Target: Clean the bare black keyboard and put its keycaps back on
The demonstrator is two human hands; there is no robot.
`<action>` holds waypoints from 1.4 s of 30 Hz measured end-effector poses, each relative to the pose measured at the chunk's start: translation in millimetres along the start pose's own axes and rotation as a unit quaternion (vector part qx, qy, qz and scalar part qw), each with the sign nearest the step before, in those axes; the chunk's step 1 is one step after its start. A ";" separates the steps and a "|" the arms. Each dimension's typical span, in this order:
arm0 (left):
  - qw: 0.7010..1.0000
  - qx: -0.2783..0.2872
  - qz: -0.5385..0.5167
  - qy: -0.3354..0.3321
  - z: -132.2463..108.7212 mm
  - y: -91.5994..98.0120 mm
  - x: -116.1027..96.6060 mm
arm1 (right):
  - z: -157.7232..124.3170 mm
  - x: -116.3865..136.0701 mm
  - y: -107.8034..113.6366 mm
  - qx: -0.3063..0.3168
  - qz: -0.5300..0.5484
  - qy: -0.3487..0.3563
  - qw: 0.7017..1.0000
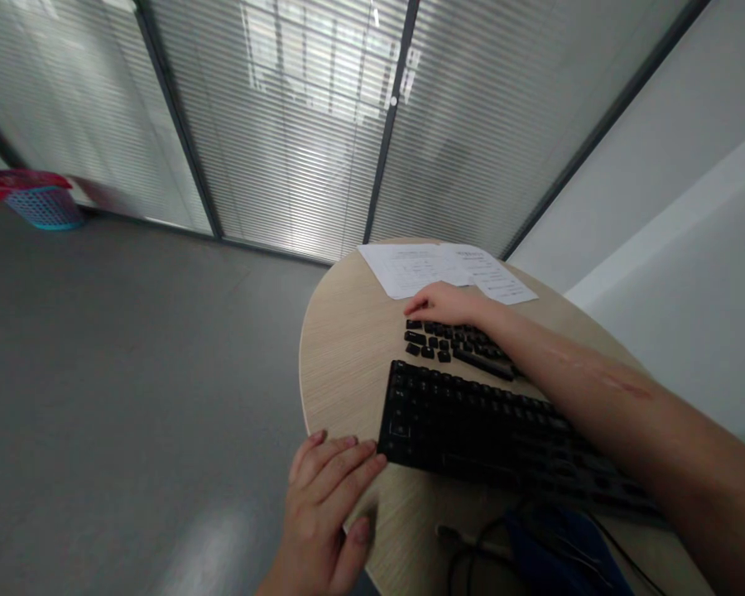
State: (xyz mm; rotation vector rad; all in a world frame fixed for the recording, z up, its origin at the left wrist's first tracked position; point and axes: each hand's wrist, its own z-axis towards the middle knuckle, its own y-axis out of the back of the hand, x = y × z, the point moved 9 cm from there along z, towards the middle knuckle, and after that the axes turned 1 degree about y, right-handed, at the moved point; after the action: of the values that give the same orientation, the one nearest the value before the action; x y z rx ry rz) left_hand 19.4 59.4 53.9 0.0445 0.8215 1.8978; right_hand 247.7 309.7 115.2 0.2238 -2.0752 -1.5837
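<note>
A black keyboard [459, 422] lies on the round table, with a bare dark area where keys are off. My left hand [332, 497] is at its near left corner, fingers stretched out and fingertips against the edge. Beyond the keyboard, several loose black keycaps [428, 341] lie in rows, with a long space bar key [484, 364] among them. My right hand [444, 304] is at the far row of keycaps, fingers curled together and fingertips down by a keycap; whatever they hold is hidden. My right forearm passes over the keyboard and covers part of the keycaps.
Printed paper sheets [422, 269] lie at the far side of the wooden table [341, 331]. A dark cable [472, 550] and a blue item [559, 550] are at the near edge. A red and blue basket [43, 203] stands on the floor by the glass partition.
</note>
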 end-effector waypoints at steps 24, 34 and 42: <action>1.000 -0.005 0.001 -0.007 0.6 0.9 1.0 | -15.9 -33.4 29.0 -0.057 -0.034 -0.054 0.996; 1.000 -0.006 -0.009 -0.002 1.0 1.0 0.8 | -10.0 -28.5 10.7 -0.026 -0.030 -0.077 0.996; 1.000 -0.005 -0.012 0.004 2.2 0.2 0.8 | -20.1 -10.0 31.9 -0.113 -0.038 -0.081 0.990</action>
State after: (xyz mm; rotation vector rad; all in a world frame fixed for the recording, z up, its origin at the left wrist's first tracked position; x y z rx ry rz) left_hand 19.7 61.1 55.4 0.0205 0.8154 1.8813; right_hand 271.6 306.5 145.8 0.0972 -2.0020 -1.9239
